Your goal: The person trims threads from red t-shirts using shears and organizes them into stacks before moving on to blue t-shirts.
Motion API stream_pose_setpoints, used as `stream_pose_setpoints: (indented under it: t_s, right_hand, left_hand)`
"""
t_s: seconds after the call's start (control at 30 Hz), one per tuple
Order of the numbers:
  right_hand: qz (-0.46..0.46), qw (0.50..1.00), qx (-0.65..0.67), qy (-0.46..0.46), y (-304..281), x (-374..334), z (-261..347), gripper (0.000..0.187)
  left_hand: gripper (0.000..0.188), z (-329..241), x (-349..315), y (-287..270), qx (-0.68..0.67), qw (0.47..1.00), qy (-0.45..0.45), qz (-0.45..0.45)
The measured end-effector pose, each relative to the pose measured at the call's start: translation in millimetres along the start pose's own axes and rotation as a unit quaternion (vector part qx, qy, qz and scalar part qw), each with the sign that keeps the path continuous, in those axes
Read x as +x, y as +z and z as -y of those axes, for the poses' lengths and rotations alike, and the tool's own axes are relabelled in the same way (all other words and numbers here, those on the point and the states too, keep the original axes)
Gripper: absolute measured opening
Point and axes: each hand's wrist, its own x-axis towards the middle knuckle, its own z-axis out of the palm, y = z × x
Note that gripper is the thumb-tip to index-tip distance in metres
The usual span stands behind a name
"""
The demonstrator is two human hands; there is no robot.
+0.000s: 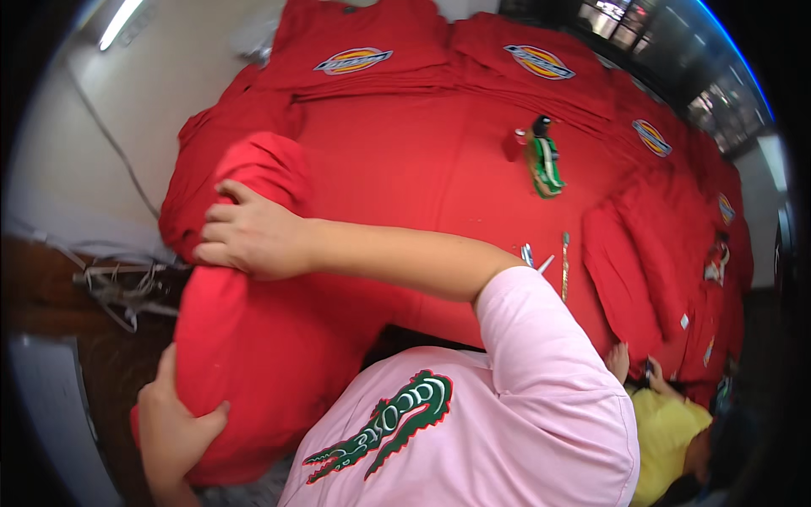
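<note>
The right hand (258, 232) grips the upper part of a red garment (279, 363), its fingers curled around a fold. The left hand (176, 431) grasps the same garment lower down, at its left edge, thumb spread across the front. The garment hangs between and to the right of both hands. Just beyond the right hand lies bunched red cloth (224, 127). Farther off are stacked red shirts (363, 42) with badges. Well to the right of the hands, a green and black item (545, 160) rests on the red-covered table (389, 169), with a white stick (547, 264) nearer. Farther right, a co-worker in yellow (667, 431) touches red cloth. Tangled wires (127, 287) lie left of the right hand.
</note>
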Motion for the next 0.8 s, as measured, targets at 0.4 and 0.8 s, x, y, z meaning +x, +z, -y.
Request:
stream_pose_setpoints:
  t_s: [0.4,0.8]
  right_hand:
    - [0.006,0.86,0.371,0.351,-36.6,-46.9,-148.9,0.051]
    - [-0.146,0.714,0.093,0.678,-261.9,-356.2,-35.2,0.022]
  left_hand:
    - [0.101,-154.7,117.1,29.5,-0.386,0.907,0.166,0.013]
    - [0.104,-87.6,247.7,374.0,0.024,0.9,0.434,-0.024]
